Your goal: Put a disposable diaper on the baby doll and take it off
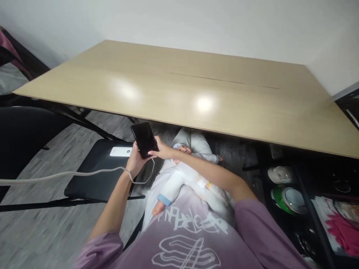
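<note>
A black phone (144,139) with a dark screen is held below the near edge of the wooden table (179,86). My left hand (135,160) grips its lower end from beneath, and a white cable (70,174) runs from there off to the left. My right hand (161,150) pinches the phone's right side with thumb and fingers. A baby doll (179,175) in white clothes lies on my lap under my right forearm.
A black folding chair (98,175) stands to the left with a white device (121,151) on its seat. Another dark chair sits at far left. Dark shelves (308,201) with bowls, a green lid and pink paper stand at right. The floor is grey.
</note>
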`<state>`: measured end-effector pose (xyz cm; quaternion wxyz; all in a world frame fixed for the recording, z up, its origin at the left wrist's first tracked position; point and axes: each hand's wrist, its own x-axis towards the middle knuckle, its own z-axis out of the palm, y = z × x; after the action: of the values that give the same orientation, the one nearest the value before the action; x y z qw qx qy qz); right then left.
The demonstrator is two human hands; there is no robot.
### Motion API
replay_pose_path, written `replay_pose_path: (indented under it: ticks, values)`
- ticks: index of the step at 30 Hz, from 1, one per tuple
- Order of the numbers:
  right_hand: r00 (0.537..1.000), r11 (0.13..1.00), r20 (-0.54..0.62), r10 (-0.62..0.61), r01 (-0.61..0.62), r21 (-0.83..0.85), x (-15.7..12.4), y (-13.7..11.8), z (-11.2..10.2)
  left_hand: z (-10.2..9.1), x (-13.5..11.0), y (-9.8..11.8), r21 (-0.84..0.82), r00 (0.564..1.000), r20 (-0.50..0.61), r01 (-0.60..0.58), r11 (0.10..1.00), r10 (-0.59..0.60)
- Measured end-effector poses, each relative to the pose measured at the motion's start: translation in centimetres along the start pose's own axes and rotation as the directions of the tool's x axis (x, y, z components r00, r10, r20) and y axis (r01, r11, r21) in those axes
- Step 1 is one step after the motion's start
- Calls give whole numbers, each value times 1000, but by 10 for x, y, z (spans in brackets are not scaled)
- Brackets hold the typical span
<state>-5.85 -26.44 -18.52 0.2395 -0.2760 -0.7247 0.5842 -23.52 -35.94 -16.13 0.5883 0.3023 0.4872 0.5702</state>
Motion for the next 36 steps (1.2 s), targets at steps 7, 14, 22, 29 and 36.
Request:
replay_pose_path:
  ticks: [7,14,22,29,36]
  values:
    - [990,949,-128,65,-21,316,2,-11,0,2,-5,0,9,1000,-3,9,1000,-9]
    - [958,870,-201,203,-83,486,9,-16,-15,9,-15,-4,45,995,70,70,997,-73]
    - [959,870,-200,201,-81,486,4,-18,-12,10,-17,-7,58,994,53,90,994,-93]
    - [956,887,-223,192,-71,457,6,-14,-10,10,-17,-8,66,995,54,79,995,-83]
    - [979,990,-189,80,-55,132,-9,-9,-6,9,-12,-13,27,996,65,55,998,-57]
